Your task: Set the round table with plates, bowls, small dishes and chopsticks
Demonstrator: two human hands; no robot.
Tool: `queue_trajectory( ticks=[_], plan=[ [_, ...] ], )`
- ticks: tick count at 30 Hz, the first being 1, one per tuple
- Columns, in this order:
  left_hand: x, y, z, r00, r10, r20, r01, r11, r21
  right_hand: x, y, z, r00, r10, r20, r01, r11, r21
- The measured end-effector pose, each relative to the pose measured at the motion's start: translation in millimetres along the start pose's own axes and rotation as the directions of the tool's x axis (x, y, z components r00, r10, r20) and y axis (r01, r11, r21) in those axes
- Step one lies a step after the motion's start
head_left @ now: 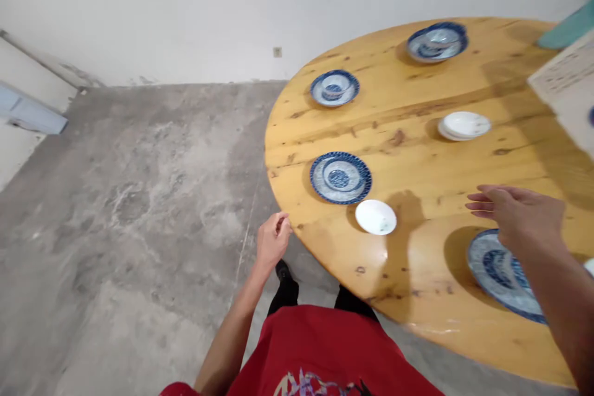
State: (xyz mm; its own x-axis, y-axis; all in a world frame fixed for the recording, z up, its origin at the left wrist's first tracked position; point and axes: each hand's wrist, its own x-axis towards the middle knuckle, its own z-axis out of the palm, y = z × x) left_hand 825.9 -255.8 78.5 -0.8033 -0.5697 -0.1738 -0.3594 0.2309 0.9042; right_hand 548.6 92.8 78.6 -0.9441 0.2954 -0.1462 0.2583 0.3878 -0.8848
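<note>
My left hand (275, 236) is just off the table's left edge, its fingers curled in and nothing visible in them. My right hand (522, 209) hovers above the table with fingers stretched apart and holds nothing. Below it lies a large blue-and-white plate (490, 269), partly covered by my wrist and forearm. Between my hands a small white bowl (375, 218) stands close to a blue-rimmed plate (341, 177). Farther back are a stack of white dishes (464, 125) and a smaller blue-and-white dish (335, 88).
The round wooden table (408, 167) has more blue-and-white dishes (437, 42) at its far side. A pale box or board (568, 83) and a teal object (568, 28) stand at the right. A white wall (208, 12) is behind; concrete floor (139, 229) lies left.
</note>
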Motion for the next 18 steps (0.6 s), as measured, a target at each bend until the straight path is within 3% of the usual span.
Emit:
queue_trajectory(
  ticks=[3, 6, 9, 13, 18],
  plan=[
    [-22.9, -33.6, -55.8, 0.984, -0.124, -0.129, 0.128, 0.991, 0.027, -58.2, -19.7, 41.8, 0.996, -0.005, 0.085, 0.002, 1.0, 0.028],
    [-29.4, -50.7, -85.2, 0.958, -0.189, -0.214, 0.197, 0.98, 0.018, -107.5, -40.5, 82.0, 0.983, -0.073, 0.171, 0.068, 0.997, 0.031],
    [-18.5, -51.4, -94.7, 0.968, -0.17, -0.186, 0.174, 0.985, 0.003, -142.0, -52.2, 111.6, 0.958, -0.109, 0.264, 0.106, 0.994, 0.027],
    [15.1, -37.6, -96.9, 0.99, -0.073, -0.118, 0.074, 0.997, 0.007, -165.3, -54.5, 135.8, 0.923, -0.116, 0.366, 0.091, 0.992, 0.084],
    [85.0, -12.4, -95.7, 1.0, 0.024, -0.007, -0.024, 0.999, 0.035, -177.4, -58.3, 158.1, 0.939, -0.089, 0.333, 0.038, 0.987, 0.157]
  ],
)
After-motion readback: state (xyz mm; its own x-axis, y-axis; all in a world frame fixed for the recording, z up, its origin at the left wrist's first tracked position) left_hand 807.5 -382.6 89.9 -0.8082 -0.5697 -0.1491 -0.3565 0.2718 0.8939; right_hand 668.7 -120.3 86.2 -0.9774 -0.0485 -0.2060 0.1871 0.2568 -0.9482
